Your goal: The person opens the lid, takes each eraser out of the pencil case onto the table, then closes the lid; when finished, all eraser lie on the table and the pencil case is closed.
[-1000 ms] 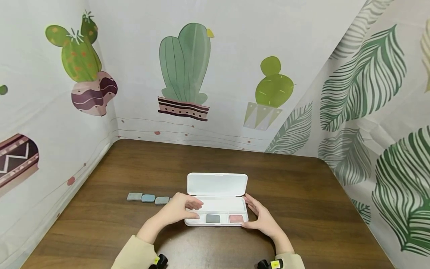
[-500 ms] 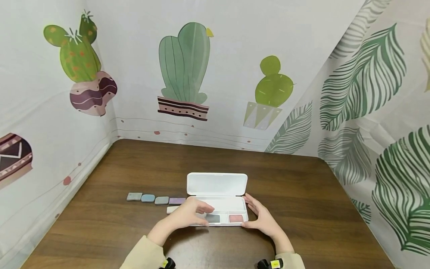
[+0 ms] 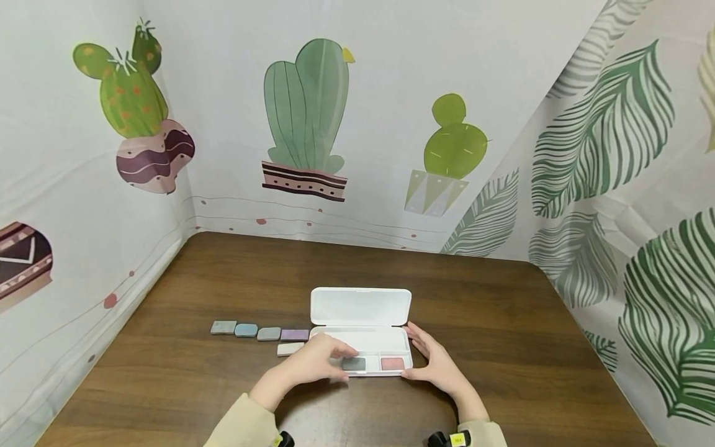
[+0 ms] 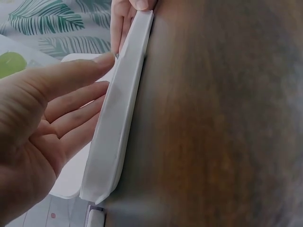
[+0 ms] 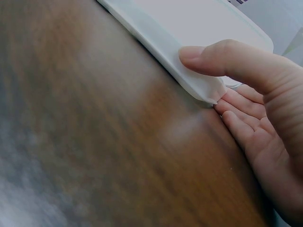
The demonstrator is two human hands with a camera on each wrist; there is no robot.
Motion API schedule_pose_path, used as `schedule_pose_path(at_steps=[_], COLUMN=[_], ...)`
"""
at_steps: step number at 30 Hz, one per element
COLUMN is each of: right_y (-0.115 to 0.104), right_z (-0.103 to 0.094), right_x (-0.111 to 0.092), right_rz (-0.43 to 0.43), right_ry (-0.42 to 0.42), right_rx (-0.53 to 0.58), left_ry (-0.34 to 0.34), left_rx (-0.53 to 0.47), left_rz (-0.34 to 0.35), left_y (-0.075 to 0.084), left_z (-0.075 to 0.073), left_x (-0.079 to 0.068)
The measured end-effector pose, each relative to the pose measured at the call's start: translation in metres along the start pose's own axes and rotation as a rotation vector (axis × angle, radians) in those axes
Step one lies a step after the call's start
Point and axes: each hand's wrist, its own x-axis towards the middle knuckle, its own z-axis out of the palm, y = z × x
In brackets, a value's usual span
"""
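A white case lies on the table with its lid raised behind it. In its front compartments are a dark grey rectangular block and a pink block. My left hand is over the case's left part, thumb and fingers apart beside the grey block. In the left wrist view, the left thumb is close to the front wall, the other fingers behind it. My right hand holds the case's right end, its thumb on the front and fingers at the end.
To the left stand several small blocks in a row: grey-green, blue, grey and purple. A whitish block lies in front of the purple one. Patterned cloth walls enclose the wooden table.
My left hand has moved right, from the case's left end to the grey block, uncovering the purple and whitish blocks. The right hand has kept its place on the case.
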Motion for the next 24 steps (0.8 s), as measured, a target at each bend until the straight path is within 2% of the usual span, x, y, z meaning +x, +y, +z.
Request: schedule_pose_path(at_steps=[7, 17, 24], right_y=[-0.0003, 0.0009, 0.0006], right_z=[0.0002, 0.0005, 0.0006], right_x=[-0.0003, -0.0004, 0.0000], right_rz=[-0.012, -0.015, -0.035], right_ry=[0.000, -0.001, 0.001], right_rx=[0.012, 0.012, 0.013], left_ry=[0.014, 0.034, 0.026], left_rx=[0.027, 0.063, 0.132], left_rz=[0.012, -0.009, 0.001], left_y=[0.0002, 0.0028, 0.0026], left_z=[0.0011, 0.0017, 0.0005], left_x=[0.0021, 0.0004, -0.0015])
